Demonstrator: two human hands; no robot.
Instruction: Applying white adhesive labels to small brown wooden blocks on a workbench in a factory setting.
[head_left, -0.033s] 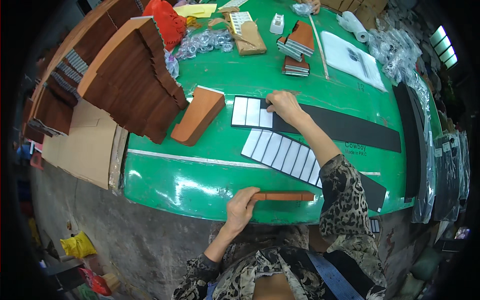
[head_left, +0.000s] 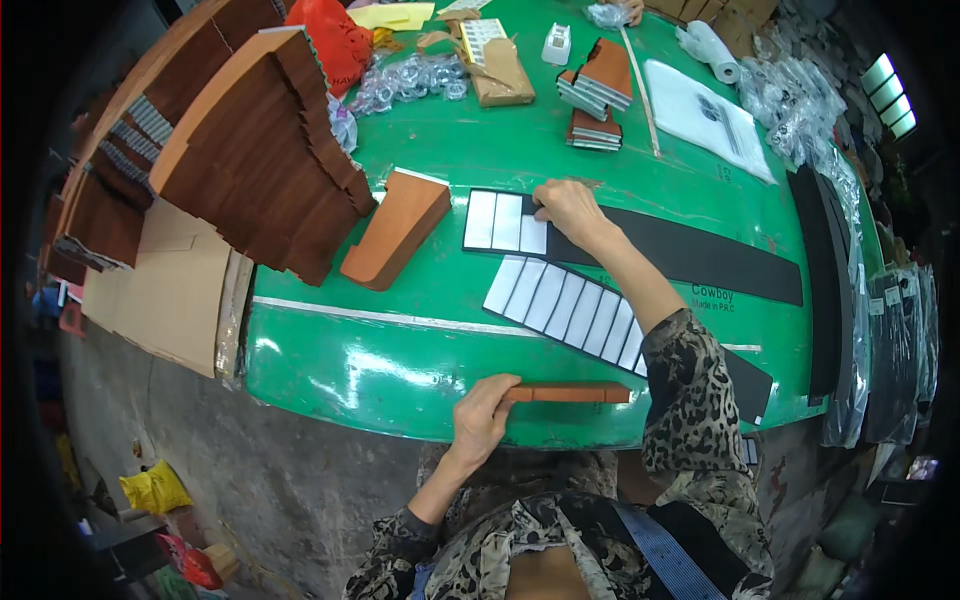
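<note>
My left hand (head_left: 481,415) is closed on the left end of a narrow reddish-brown panel (head_left: 570,392), held edge-up at the table's near edge. My right hand (head_left: 570,208) reaches over a long black strip (head_left: 680,250) bearing white rectangular patches (head_left: 493,220). Its fingers are pinched at the top of the patch nearest the bare black part; whether they grip its edge is hidden. Below lies a second black strip (head_left: 742,385) with a row of white patches (head_left: 560,305), partly covered by my right forearm. A tapered brown piece (head_left: 397,232) lies to the left.
A tall fanned stack of brown pieces (head_left: 255,155) stands at left beside cardboard (head_left: 165,290). At the back of the green table (head_left: 340,365) are small brown stacks (head_left: 603,80), clear plastic rings (head_left: 410,82) and a white plastic sheet (head_left: 705,115). Another person's hand (head_left: 632,10) shows at the far edge.
</note>
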